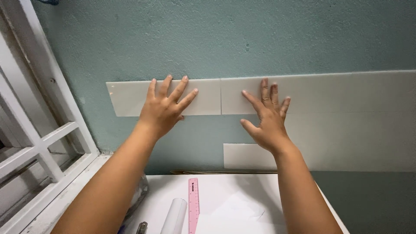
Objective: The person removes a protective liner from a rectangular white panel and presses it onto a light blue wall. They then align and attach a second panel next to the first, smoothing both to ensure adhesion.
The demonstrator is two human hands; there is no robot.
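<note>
Both hands lie flat, fingers spread, palms pressed to the wall; nothing is gripped.

L hand [164, 109]: rests on the white rectangular panel [130, 97], covering its right half. Panel long axis runs horiz. along the teal wall [216, 39]; its free end extends left of the hand, toward the white window frame [43, 143]. Its left edge slants slightly.

R hand [269, 118]: rests on the adjoining larger white sheet [346, 121], near that sheet's upper left corner. Fingertips point up and slightly left.

Key relation: a vertical seam [221, 97] separates panel and sheet, and it lies between the two hands. L hand is a little nearer to it; panel and sheet appear to butt edge to edge there (no gap resolvable).

Below the R hand, a smaller white strip [242, 156] projects left from the sheet area, low on the wall.

Outward, on the white tabletop [216, 190]: pink ruler [193, 206], long axis pointing toward the wall, printing at its top end; white roll [174, 216] just left of it, roughly parallel; loose white paper pieces [236, 212] to the right; a small metal tool [142, 227] at the bottom edge, type unclear.
</note>
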